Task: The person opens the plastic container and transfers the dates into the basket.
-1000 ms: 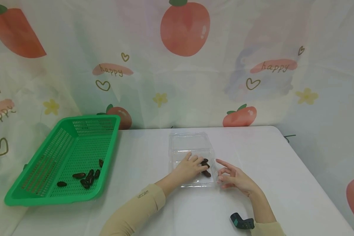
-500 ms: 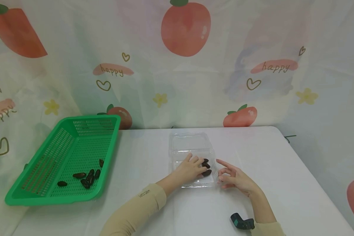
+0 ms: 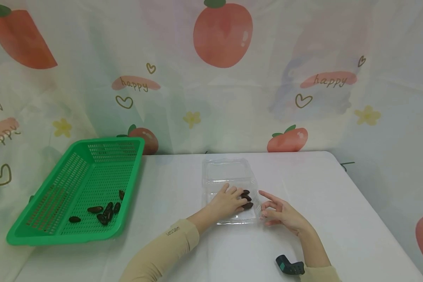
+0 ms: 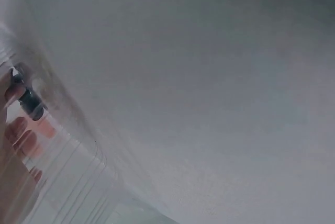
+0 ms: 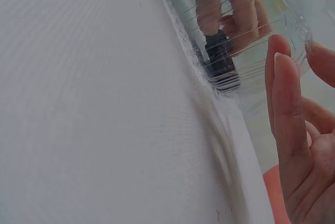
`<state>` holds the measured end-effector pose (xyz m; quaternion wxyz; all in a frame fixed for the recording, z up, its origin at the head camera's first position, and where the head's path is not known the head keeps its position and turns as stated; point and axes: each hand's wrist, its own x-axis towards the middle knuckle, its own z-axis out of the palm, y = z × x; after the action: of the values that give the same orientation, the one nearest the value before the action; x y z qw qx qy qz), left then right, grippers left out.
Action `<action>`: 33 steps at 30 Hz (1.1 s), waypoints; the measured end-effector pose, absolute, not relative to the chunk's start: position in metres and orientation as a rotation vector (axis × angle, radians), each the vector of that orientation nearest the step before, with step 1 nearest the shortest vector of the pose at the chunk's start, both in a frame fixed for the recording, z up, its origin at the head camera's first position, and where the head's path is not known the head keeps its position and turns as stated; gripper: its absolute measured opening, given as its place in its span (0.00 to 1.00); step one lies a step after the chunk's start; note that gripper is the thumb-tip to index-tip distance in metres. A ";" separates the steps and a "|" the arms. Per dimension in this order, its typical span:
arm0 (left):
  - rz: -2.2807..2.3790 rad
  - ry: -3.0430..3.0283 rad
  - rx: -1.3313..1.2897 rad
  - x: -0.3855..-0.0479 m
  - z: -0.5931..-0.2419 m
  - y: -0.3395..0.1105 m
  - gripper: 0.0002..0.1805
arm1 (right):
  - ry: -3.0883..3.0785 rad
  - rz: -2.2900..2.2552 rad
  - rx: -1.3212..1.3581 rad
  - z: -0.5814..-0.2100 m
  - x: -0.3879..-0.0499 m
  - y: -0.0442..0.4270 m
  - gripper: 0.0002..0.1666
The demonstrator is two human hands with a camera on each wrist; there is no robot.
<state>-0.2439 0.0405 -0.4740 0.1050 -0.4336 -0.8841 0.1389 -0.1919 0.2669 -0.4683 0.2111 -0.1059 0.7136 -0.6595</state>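
Observation:
A clear plastic clamshell box (image 3: pixel 227 170) lies unfolded on the white table. My left hand (image 3: pixel 225 203) reaches into its near half, and its fingers pinch the nearest dark oval date-like piece (image 3: pixel 248 206). Two similar pieces sit just beyond, partly covered by the fingers. Through the box wall in the right wrist view, fingertips meet a dark piece (image 5: pixel 221 59). My right hand (image 3: pixel 282 213) stays at the box's right side, index finger extended and the others loosely bent, fingertips at the wall. The left wrist view shows the box wall (image 4: pixel 68 182) and mostly blank tablecloth.
A green perforated basket (image 3: pixel 63 239) stands at the left with several dark date-like pieces (image 3: pixel 95 209) in it. Near my right wrist is a black angled device (image 3: pixel 289 266). A printed cloth backdrop (image 3: pixel 232 109) rises behind the table.
Over the last second, the nearest dark piece has turned from pointing toward me to lying more sideways under my left fingers. My right hand looks unmoved.

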 end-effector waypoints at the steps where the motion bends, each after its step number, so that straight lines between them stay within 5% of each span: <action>1: 0.393 -2.609 -1.274 -0.244 -0.474 0.040 0.16 | 1.978 -1.836 -0.297 -0.468 -0.192 0.267 0.43; 17: 0.236 -2.596 -1.046 -0.252 -0.442 0.027 0.12 | 1.988 -1.833 -0.280 -0.468 -0.191 0.267 0.42; 33: 0.030 -2.581 -0.680 -0.252 -0.406 -0.050 0.11 | 1.993 -1.831 -0.270 -0.468 -0.190 0.267 0.43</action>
<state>-0.2524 -0.0500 -0.4056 0.2338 -0.2478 -0.9401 0.0107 -0.1902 0.2670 -0.4675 0.2094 -0.0972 0.7165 -0.6582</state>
